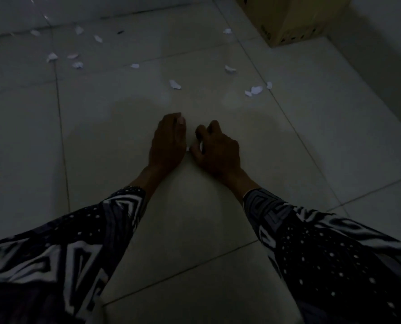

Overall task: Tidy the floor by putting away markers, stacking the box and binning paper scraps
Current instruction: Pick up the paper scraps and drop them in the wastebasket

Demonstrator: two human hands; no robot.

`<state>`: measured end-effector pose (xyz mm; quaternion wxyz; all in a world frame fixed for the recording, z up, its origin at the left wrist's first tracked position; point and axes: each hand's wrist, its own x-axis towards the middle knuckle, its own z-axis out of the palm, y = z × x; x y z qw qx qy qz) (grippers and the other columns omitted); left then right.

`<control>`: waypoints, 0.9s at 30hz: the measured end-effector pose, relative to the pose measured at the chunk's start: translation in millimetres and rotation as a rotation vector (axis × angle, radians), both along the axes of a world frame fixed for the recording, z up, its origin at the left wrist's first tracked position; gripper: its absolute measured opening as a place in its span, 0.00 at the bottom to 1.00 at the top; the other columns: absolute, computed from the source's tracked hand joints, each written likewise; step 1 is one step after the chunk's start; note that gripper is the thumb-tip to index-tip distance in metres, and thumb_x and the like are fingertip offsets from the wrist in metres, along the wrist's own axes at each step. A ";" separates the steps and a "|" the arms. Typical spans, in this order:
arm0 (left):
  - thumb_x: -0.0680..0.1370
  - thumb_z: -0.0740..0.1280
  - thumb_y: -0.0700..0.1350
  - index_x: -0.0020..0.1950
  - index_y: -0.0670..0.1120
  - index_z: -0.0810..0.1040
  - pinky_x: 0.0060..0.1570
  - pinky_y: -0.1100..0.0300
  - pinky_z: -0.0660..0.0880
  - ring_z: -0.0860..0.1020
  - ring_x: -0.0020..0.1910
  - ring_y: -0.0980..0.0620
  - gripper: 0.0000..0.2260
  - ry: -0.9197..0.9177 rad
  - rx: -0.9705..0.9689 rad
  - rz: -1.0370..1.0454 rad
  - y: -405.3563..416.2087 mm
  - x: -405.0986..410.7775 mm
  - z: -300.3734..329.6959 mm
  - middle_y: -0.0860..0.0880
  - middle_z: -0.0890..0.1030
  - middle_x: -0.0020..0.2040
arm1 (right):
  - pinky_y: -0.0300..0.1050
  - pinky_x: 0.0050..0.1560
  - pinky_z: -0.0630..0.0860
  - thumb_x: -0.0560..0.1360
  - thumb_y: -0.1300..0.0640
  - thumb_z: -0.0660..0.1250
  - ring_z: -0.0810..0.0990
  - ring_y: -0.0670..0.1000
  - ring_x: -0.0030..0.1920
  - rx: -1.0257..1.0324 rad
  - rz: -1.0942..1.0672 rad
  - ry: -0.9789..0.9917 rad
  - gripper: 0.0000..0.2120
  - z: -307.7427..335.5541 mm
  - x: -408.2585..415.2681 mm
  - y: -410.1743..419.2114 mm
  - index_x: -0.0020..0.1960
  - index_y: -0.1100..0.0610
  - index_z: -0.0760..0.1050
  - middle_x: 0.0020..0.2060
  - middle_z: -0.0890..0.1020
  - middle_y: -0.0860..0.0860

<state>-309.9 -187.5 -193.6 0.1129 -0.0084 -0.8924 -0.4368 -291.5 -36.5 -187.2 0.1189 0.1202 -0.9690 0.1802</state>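
Both hands are low on the floor (pixel 195 218), close together, seemingly to gather a scrap. The right hand (pixel 216 150) has curled fingers pinching a small white scrap (pixel 201 146). The left hand (pixel 168 141) lies beside it, fingers bent; whether it holds anything I cannot tell. More scraps (pixel 175 84) lie scattered toward the wall, the box (pixel 288 17) in the far right corner. No markers visible.

Pale tiled floor (pixel 195 218); scattered paper scraps (pixel 175 84); cardboard box (pixel 293 17)
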 end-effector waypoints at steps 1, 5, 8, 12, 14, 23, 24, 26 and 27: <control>0.85 0.54 0.50 0.62 0.42 0.75 0.55 0.54 0.73 0.77 0.54 0.48 0.16 0.001 0.004 -0.001 -0.8 3.2 0.0 0.46 0.79 0.55 | 0.43 0.30 0.70 0.76 0.43 0.60 0.75 0.55 0.33 -0.061 -0.073 -0.020 0.13 3.0 0.8 -2.3 0.50 0.52 0.73 0.47 0.74 0.51; 0.85 0.57 0.48 0.61 0.42 0.76 0.53 0.61 0.71 0.78 0.54 0.49 0.13 0.003 0.046 0.016 -5.1 23.6 1.1 0.46 0.80 0.55 | 0.43 0.35 0.66 0.77 0.50 0.60 0.76 0.52 0.37 -0.466 -0.183 -0.199 0.09 14.3 -3.4 5.3 0.43 0.54 0.74 0.38 0.77 0.49; 0.79 0.66 0.40 0.64 0.40 0.75 0.63 0.56 0.72 0.76 0.62 0.48 0.14 -0.035 0.036 -0.003 -7.1 42.3 3.9 0.44 0.78 0.62 | 0.46 0.36 0.72 0.79 0.57 0.60 0.80 0.52 0.38 -0.775 -0.272 -0.319 0.11 22.4 -5.2 25.6 0.42 0.62 0.75 0.36 0.81 0.55; 0.73 0.69 0.38 0.66 0.40 0.72 0.65 0.58 0.68 0.73 0.64 0.46 0.21 -0.046 -0.002 -0.042 -7.8 63.0 4.0 0.43 0.75 0.64 | 0.41 0.32 0.70 0.75 0.55 0.59 0.74 0.49 0.29 -1.081 -0.468 -0.373 0.13 26.4 9.2 44.2 0.37 0.56 0.78 0.34 0.83 0.51; 0.74 0.68 0.41 0.66 0.41 0.69 0.64 0.53 0.68 0.69 0.63 0.45 0.21 -0.019 -0.077 -0.075 -7.2 70.7 1.7 0.44 0.71 0.63 | 0.39 0.26 0.67 0.73 0.53 0.57 0.71 0.52 0.26 -1.207 -0.527 -0.407 0.14 29.2 17.5 49.9 0.33 0.53 0.77 0.31 0.82 0.50; 0.72 0.59 0.74 0.69 0.47 0.65 0.59 0.49 0.63 0.69 0.59 0.46 0.37 -0.037 -0.539 -0.117 5.9 75.3 -6.9 0.48 0.67 0.60 | 0.33 0.22 0.60 0.83 0.48 0.52 0.66 0.51 0.22 -1.617 -0.582 -0.659 0.23 34.4 32.5 68.5 0.36 0.57 0.75 0.39 0.81 0.58; 0.72 0.59 0.74 0.69 0.47 0.65 0.59 0.49 0.63 0.69 0.59 0.46 0.38 -0.051 -0.540 -0.122 9.1 72.5 -6.5 0.48 0.68 0.60 | 0.33 0.22 0.60 0.84 0.48 0.52 0.65 0.51 0.23 -1.672 -0.581 -0.681 0.23 34.8 33.5 70.6 0.37 0.58 0.74 0.40 0.80 0.58; 0.71 0.58 0.75 0.67 0.47 0.66 0.59 0.49 0.64 0.71 0.58 0.46 0.38 -0.056 -0.552 -0.132 18.2 66.5 -4.6 0.48 0.69 0.59 | 0.32 0.21 0.59 0.84 0.47 0.51 0.66 0.50 0.23 -1.744 -0.579 -0.717 0.23 35.6 36.5 74.5 0.38 0.58 0.73 0.42 0.79 0.58; 0.70 0.57 0.76 0.65 0.46 0.67 0.58 0.48 0.65 0.72 0.56 0.46 0.38 -0.043 -0.568 -0.139 23.6 63.8 -3.0 0.48 0.70 0.58 | 0.32 0.21 0.58 0.83 0.48 0.51 0.66 0.49 0.22 -1.765 -0.572 -0.731 0.22 35.9 38.0 76.4 0.38 0.59 0.73 0.42 0.79 0.58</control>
